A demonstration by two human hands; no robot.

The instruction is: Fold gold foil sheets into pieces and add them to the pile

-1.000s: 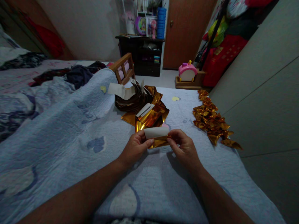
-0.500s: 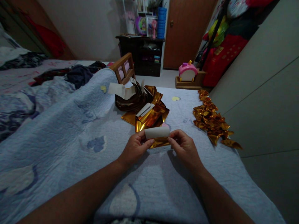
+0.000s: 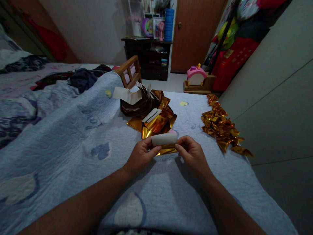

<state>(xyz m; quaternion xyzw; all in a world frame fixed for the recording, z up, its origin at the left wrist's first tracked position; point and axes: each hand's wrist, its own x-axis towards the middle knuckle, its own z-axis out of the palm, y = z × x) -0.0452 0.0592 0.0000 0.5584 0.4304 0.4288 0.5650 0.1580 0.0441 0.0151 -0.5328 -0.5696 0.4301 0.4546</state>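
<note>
Both hands pinch a small folded sheet of gold foil paper (image 3: 165,143), white on its upper flap and gold below, just above the light blue quilt (image 3: 80,140). My left hand (image 3: 141,156) grips its left end with thumb and fingers closed. My right hand (image 3: 193,154) pinches the right end the same way. Right behind the paper lies a loose stack of gold foil sheets (image 3: 156,121).
A pile of several folded gold pieces (image 3: 222,125) lines the bed's right edge by the grey wall. A dark round container with white paper (image 3: 137,102) stands behind the sheets. Rumpled clothes (image 3: 80,78) lie far left; a wooden chair (image 3: 128,73), dark shelf and pink toy stand beyond.
The hands and the folded paper have barely shifted; the fingers only adjust their pinch slightly.
</note>
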